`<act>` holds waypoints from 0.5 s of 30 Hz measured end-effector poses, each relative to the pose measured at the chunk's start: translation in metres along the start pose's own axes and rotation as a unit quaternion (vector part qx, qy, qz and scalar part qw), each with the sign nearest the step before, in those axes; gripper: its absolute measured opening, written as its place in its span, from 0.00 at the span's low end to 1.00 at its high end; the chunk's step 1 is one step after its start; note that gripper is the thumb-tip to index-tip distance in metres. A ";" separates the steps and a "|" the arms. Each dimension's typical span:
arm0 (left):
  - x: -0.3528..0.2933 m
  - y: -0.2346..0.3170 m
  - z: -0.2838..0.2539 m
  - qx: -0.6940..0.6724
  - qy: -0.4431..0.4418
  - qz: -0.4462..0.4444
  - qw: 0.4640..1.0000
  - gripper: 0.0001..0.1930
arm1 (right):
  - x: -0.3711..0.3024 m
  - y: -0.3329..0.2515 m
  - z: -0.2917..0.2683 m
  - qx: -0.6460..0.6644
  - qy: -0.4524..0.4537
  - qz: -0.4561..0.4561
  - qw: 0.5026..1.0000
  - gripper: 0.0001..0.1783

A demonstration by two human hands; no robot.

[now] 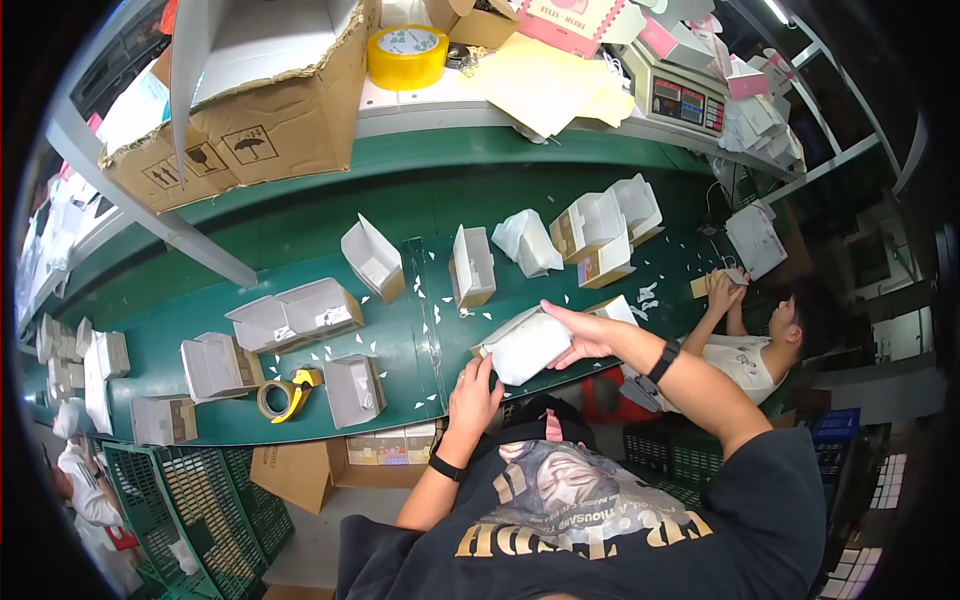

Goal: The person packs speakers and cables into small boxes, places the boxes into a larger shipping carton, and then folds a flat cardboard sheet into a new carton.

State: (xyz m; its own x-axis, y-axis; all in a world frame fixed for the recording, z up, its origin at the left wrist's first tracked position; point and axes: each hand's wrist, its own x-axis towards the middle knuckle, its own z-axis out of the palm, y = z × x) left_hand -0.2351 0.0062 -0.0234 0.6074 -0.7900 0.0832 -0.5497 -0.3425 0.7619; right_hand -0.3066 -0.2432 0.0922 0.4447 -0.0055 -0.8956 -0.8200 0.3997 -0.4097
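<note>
A small box [530, 346] with a white top and a cardboard-brown side is between my hands at the near edge of the green work table. My right hand [582, 336] grips its right side, fingers wrapped along the edge and thumb on top. At its near left corner, my left hand [474, 400] presses with bent fingers; its fingertips are partly hidden by the box. Just beyond stand an upright open carton [472, 266] and a white plastic-wrapped pack [530, 243]. An open carton [354, 390] lies left of my left hand.
Left sits a tape dispenser [288, 396] near more open cartons [296, 315]. White paper scraps dot the green table [415, 360]. A shelf above bears a large cardboard box [250, 140], a yellow tape roll [407, 58] and a scale [680, 95]. To the right, a co-worker [745, 365] handles a small item.
</note>
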 end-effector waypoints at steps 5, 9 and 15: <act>0.006 0.002 0.001 -0.030 0.030 -0.011 0.999 0.27 | 0.006 0.032 -0.004 -0.339 0.178 -0.145 0.912 0.34; 0.009 0.010 -0.003 -0.008 0.087 0.000 0.996 0.26 | 0.024 0.052 0.000 -0.396 0.304 -0.210 0.841 0.28; 0.016 0.021 0.003 0.098 0.074 0.149 0.981 0.24 | 0.038 0.069 0.008 -0.431 0.332 -0.443 0.713 0.30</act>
State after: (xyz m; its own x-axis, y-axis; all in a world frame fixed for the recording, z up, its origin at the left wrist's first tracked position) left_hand -0.2383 -0.0154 -0.0081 0.4718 -0.7925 0.3864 -0.8063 -0.2105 0.5528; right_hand -0.3438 -0.2089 0.0311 0.8916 -0.4527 0.0124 -0.3676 -0.7395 -0.5639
